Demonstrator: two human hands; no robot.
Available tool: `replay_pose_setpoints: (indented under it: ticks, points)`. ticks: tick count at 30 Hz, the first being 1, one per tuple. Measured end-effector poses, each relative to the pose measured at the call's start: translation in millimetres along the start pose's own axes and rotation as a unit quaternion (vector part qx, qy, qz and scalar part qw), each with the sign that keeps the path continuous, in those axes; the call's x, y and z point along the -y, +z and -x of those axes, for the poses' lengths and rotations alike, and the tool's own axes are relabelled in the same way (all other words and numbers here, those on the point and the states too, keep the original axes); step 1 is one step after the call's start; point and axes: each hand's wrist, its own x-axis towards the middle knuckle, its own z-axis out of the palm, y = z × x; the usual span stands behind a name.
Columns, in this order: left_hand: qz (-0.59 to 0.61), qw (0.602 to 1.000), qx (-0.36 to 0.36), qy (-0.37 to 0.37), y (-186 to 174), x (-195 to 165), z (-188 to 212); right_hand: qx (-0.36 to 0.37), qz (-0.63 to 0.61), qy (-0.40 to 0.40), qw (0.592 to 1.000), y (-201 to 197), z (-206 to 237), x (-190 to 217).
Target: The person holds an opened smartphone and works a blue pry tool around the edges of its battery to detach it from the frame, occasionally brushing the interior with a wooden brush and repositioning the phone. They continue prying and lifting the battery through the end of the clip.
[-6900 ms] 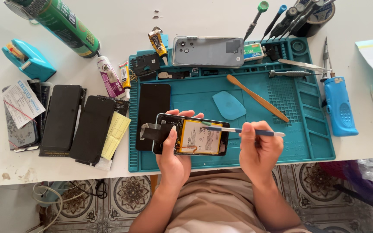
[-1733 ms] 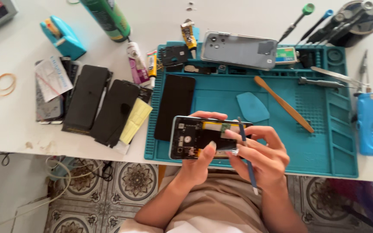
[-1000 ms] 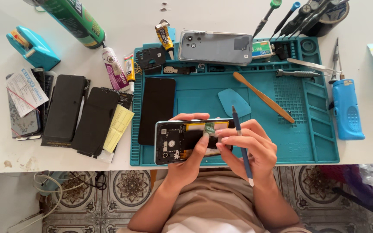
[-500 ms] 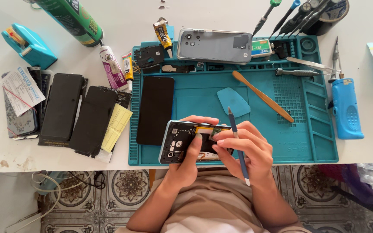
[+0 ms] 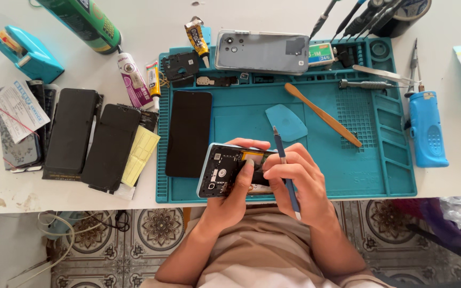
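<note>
My left hand (image 5: 230, 197) grips an opened phone (image 5: 221, 170) with its back cover off, circuit parts showing, held over the near edge of a teal work mat (image 5: 316, 176). Its thumb lies across the phone's inside. My right hand (image 5: 294, 181) covers the phone's right end, fingers pinched on something there. A thin blue-handled tool (image 5: 285, 168) sits between those fingers, tip pointing away from me.
On the mat lie a black screen panel (image 5: 189, 133), a grey phone back (image 5: 262, 52), a teal pick (image 5: 286, 121), a wooden spudger (image 5: 322, 113), tweezers and screwdrivers. Left of it are dark phones (image 5: 70, 133), glue tubes (image 5: 133, 80), a green can. A blue device (image 5: 426, 128) lies right.
The phone has tilted and drifted slightly left in my left hand. My right hand went from probing with the tool to pinching at the phone's right end, tool tucked between fingers.
</note>
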Motion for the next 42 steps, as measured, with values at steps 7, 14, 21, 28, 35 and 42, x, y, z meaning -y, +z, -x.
replay_pose_setpoints:
  ticks: [7,14,21,28,35,42]
  points:
    - [0.014,1.000,0.010,0.006,1,-1,0,-0.009,0.001,-0.005,1.000,1,1,1]
    - [0.049,0.998,-0.009,0.028,2,3,-2,-0.047,0.029,0.028,0.998,2,0,4]
    - [0.068,0.995,-0.056,0.054,0,6,-2,-0.115,0.033,0.050,0.992,1,-2,6]
    - [0.069,0.996,-0.042,0.046,-2,4,1,-0.071,0.056,0.033,0.995,-1,-7,10]
    - [0.057,0.996,-0.051,0.053,-2,2,0,-0.059,0.047,0.028,0.997,0,-8,7]
    - [0.051,0.998,-0.019,0.037,-3,1,0,-0.050,0.018,0.035,0.998,1,-7,8]
